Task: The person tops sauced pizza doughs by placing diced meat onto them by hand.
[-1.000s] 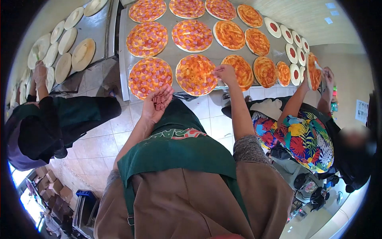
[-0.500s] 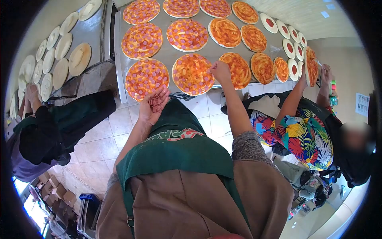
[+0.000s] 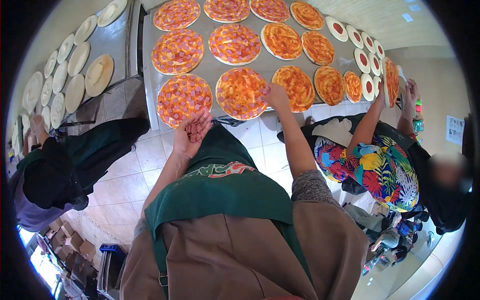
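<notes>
My left hand (image 3: 191, 136) is cupped palm up, holding several pink meat cubes (image 3: 194, 131), just below the front-left pizza (image 3: 181, 95), which bears cubes all over. My right hand (image 3: 276, 96) has its fingers pinched together at the right edge of the second front pizza (image 3: 235, 90). Whatever is between those fingertips is too small to make out. That second pizza shows cubes mostly around its edge, with a barer middle. Right of it lies a pizza with only sauce (image 3: 300, 86).
The metal table (image 3: 215, 72) carries several more pizzas. At the right, a person in a flowered garment (image 3: 387, 175) holds a sauced pizza (image 3: 391, 82). A person at the left (image 3: 50, 170) reaches toward dough rounds (image 3: 77, 57) on another table.
The view has shifted slightly. My right hand has moved a little left along the second front pizza's edge. My left hand stays cupped around the cubes.
</notes>
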`<act>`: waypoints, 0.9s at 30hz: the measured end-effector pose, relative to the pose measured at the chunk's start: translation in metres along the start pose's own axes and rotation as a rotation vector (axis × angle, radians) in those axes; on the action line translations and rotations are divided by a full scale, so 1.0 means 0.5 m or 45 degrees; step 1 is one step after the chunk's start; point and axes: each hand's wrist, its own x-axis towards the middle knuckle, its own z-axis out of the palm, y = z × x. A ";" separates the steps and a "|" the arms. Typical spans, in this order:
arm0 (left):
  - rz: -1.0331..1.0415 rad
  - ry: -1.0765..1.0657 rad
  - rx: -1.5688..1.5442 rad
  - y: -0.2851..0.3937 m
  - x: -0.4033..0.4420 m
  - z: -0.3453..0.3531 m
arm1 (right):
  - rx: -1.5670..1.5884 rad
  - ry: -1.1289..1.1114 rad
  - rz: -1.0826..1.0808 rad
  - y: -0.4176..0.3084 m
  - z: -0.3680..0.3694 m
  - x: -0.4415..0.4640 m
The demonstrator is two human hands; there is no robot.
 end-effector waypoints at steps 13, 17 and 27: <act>0.024 -0.025 -0.036 0.004 -0.004 -0.014 | 1.262 -0.306 0.085 0.045 -0.006 0.073; 0.033 -0.003 -0.015 0.005 -0.007 -0.014 | 0.935 -0.209 -0.082 0.033 0.001 0.091; 0.063 0.005 -0.051 0.012 -0.006 -0.015 | 0.803 -0.290 0.038 0.038 0.006 0.106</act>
